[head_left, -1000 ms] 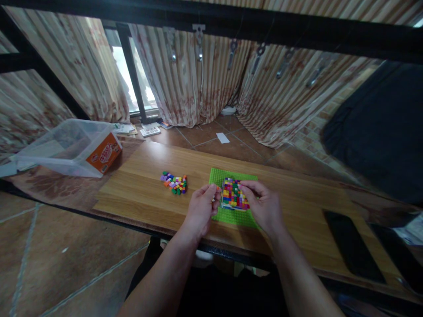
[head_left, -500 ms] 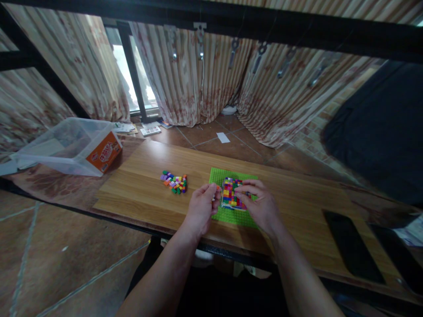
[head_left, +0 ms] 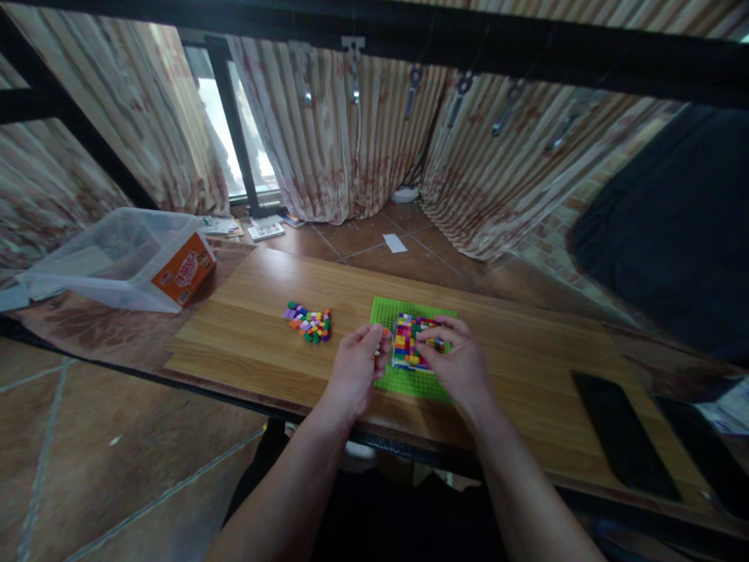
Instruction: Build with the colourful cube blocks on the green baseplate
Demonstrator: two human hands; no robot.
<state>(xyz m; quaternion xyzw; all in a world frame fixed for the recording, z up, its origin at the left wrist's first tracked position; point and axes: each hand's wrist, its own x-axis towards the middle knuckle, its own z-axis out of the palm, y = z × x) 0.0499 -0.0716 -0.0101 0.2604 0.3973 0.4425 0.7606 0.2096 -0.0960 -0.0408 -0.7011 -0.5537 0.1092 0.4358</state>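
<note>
A green studded baseplate (head_left: 385,311) lies on the wooden board, carrying a block of many-coloured toy bricks (head_left: 406,340). My left hand (head_left: 358,361) is closed beside the left edge of that block, with a small orange brick (head_left: 385,332) showing at its fingertips. Over the right part of the block, my right hand (head_left: 459,361) has its thumb and fingers pinched at the coloured bricks. What sits between those right fingertips is too small to make out. Left of my hands is a loose heap of coloured bricks (head_left: 310,322).
A clear plastic bin (head_left: 111,261) with an orange label stands at the left. Toward the right end of the wooden board (head_left: 527,375) lies a dark flat phone-like slab (head_left: 623,437), with another dark slab (head_left: 702,449) beyond it. Curtains (head_left: 351,148) hang behind.
My right hand has shifted slightly left over the brick block, its fingers still pinched. My left hand and the loose heap stay where they were.
</note>
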